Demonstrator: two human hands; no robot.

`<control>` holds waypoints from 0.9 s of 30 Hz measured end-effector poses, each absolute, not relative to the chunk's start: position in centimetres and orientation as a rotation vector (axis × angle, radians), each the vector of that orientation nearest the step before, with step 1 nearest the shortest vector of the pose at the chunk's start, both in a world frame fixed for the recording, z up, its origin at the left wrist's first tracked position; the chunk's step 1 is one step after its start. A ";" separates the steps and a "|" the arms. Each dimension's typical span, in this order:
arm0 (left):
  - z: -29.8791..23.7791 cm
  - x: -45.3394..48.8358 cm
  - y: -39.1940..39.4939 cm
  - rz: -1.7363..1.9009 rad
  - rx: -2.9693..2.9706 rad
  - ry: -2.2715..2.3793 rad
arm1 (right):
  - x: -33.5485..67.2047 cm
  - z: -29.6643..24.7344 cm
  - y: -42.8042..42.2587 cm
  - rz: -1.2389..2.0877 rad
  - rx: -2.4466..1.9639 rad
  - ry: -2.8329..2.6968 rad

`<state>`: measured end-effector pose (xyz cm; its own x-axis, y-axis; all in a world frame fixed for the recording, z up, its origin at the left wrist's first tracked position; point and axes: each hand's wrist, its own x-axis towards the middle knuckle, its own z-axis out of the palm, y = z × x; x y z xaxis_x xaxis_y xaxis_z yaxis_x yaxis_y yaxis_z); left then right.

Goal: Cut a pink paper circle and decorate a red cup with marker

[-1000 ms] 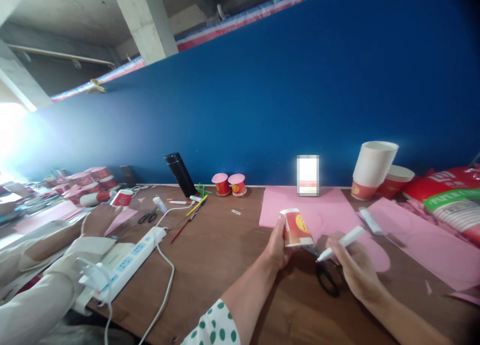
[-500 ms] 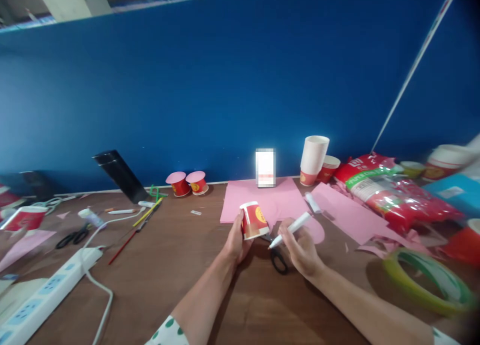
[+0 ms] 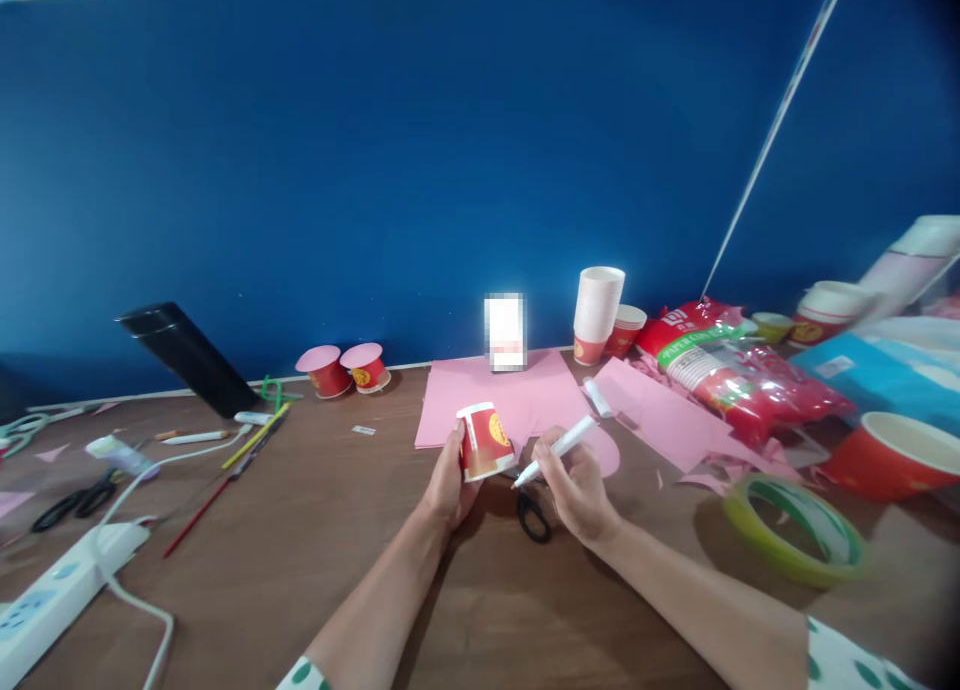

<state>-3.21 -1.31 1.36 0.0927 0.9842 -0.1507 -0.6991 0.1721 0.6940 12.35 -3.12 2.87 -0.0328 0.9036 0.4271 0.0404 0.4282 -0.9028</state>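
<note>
My left hand [image 3: 448, 482] is wrapped round a red and white paper cup [image 3: 484, 448] with a yellow emblem, lifted above the table. In my right hand [image 3: 576, 485] is a white marker [image 3: 556, 450], held like a pen with its tip pointing down and left. A small gap separates that tip from the cup. Below and between the hands lie scissors [image 3: 533, 518] with black handles, their blades partly hidden. Sheets of pink paper [image 3: 442, 410] spread behind the cup, and a rounded pink piece [image 3: 604, 452] shows beyond my right hand.
Two short red cups [image 3: 324, 375] with pink discs stand at the back left. A stack of white cups [image 3: 598, 310], a red paper-cup bag [image 3: 739, 370] and a tape roll [image 3: 795, 530] are rightward. A power strip [image 3: 67, 595], cable and black cylinder [image 3: 191, 360] lie left.
The whole scene has shifted left in view as the camera turned right. Both hands keep their holds on the cup and the marker, with little change between them.
</note>
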 end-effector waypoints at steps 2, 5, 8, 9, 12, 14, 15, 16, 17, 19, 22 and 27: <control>1.5 -3.2 -1.4 1.328 0.515 0.685 | 12.4 2.8 -3.1 0.880 -0.901 -1.424; 1.6 -3.2 -1.5 1.286 0.529 0.656 | 12.4 2.8 -3.1 0.865 -0.908 -1.405; 1.6 -3.2 -1.5 1.257 0.565 0.631 | 12.5 2.9 -3.0 0.840 -0.912 -1.366; 1.6 -3.2 -1.5 1.263 0.574 0.632 | 12.5 2.9 -3.0 0.830 -0.913 -1.350; 1.5 -3.0 -1.4 1.291 0.582 0.644 | 12.6 3.1 -2.9 0.748 -0.919 -1.330; 1.4 -3.0 -1.4 1.300 0.577 0.653 | 12.5 3.2 -2.9 0.675 -0.919 -1.346; 1.4 -2.9 -1.4 1.302 0.570 0.660 | 12.5 3.3 -2.9 0.646 -0.920 -1.352; 1.4 -2.9 -1.4 1.304 0.561 0.666 | 12.5 3.4 -2.9 0.624 -0.920 -1.359; 1.4 -3.0 -1.4 1.306 0.553 0.671 | 12.4 3.4 -2.9 0.613 -0.922 -1.366; 1.2 -3.0 -1.4 1.302 0.549 0.670 | 12.3 3.4 -2.9 0.603 -0.916 -1.369; 0.8 -3.2 -1.2 1.291 0.570 0.645 | 12.1 3.3 -3.0 0.623 -0.881 -1.379; 0.3 -3.2 -1.0 1.308 0.626 0.626 | 12.2 2.8 -3.0 0.736 -0.831 -1.399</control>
<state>-3.18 -1.01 0.33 0.1501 0.9865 -0.0656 -0.6698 0.1502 0.7272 12.18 -3.03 2.78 0.0490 0.8448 0.5328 0.0400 0.5314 -0.8462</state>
